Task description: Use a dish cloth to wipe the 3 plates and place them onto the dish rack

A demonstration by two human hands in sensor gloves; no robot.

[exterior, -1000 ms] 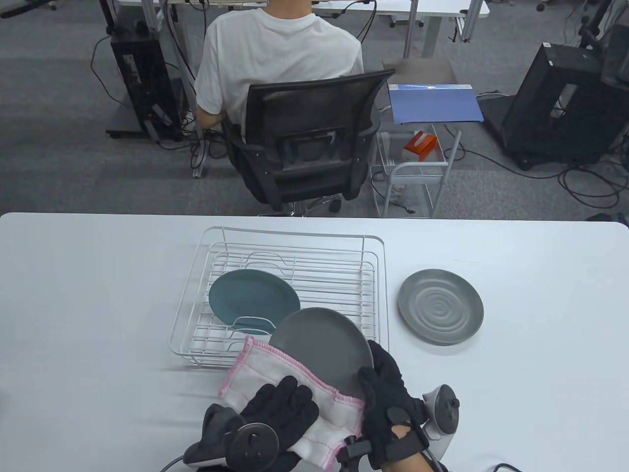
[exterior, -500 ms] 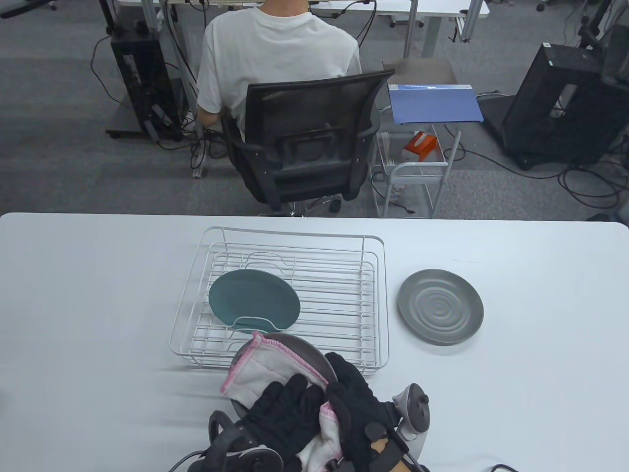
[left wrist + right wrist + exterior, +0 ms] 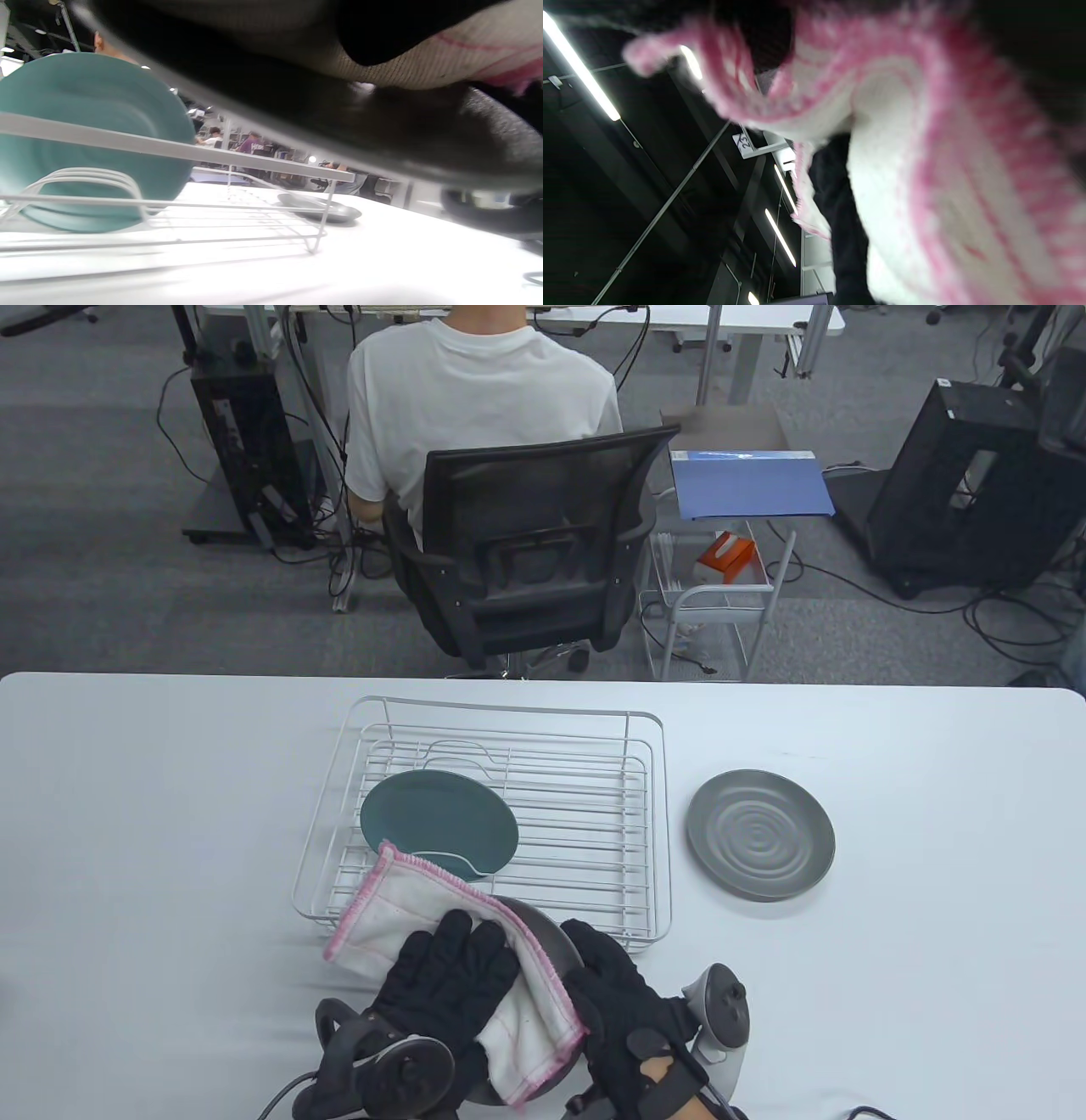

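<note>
A dark grey plate [image 3: 553,940] is held low over the table's front edge, mostly covered. My right hand [image 3: 607,976] grips its right rim. My left hand [image 3: 450,963] lies with spread fingers on a white dish cloth with pink edging [image 3: 399,912], pressing it onto the plate's left side. The cloth [image 3: 903,169] fills the right wrist view. A teal plate [image 3: 439,821] stands propped in the white wire dish rack [image 3: 645,831]; the left wrist view shows this teal plate [image 3: 85,127] too. A grey ridged plate [image 3: 760,833] lies flat on the table right of the rack.
The white table [image 3: 170,814] carries only the rack and plates. Beyond its far edge a person in a white shirt [image 3: 479,390] sits on a black office chair [image 3: 526,543]. A small wire trolley [image 3: 721,611] stands beside them.
The dark grey plate came down and toward me from over the rack's front. My left hand has swept the cloth leftward across it, so the cloth now overhangs the plate's left edge.
</note>
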